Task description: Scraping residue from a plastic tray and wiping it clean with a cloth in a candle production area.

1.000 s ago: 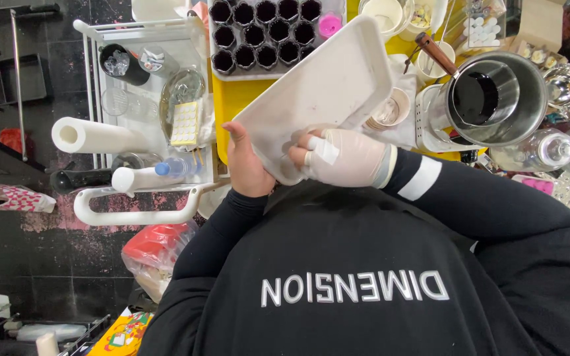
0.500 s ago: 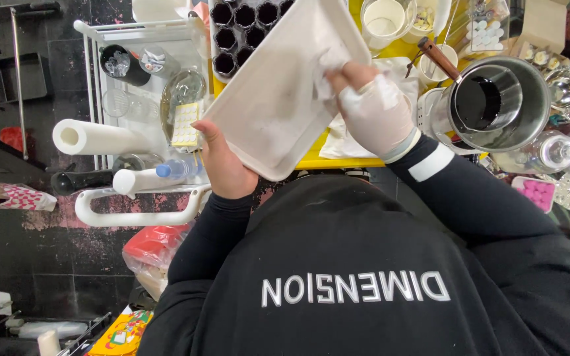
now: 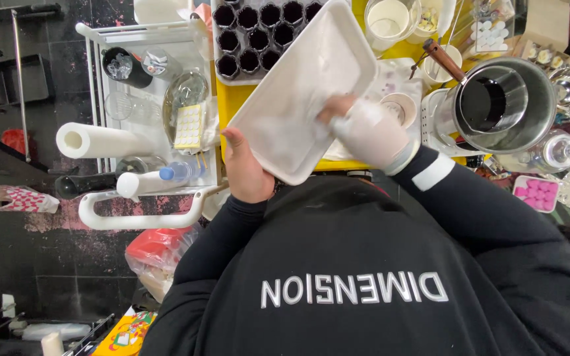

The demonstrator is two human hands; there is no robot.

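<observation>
Since half a second ago the right hand [image 3: 367, 135] has slid down from the tray's upper edge onto its middle. It wears a white glove and presses flat on the inside of the white tray [image 3: 301, 92], fingers loosely curled; whether it holds a cloth I cannot tell. The bare left hand [image 3: 245, 173] grips the tray's lower left edge, holding it tilted above the yellow table [image 3: 232, 102]. A steel pot [image 3: 503, 105] stands to the right, a paper roll [image 3: 103, 142] on the white cart [image 3: 143, 217] to the left.
</observation>
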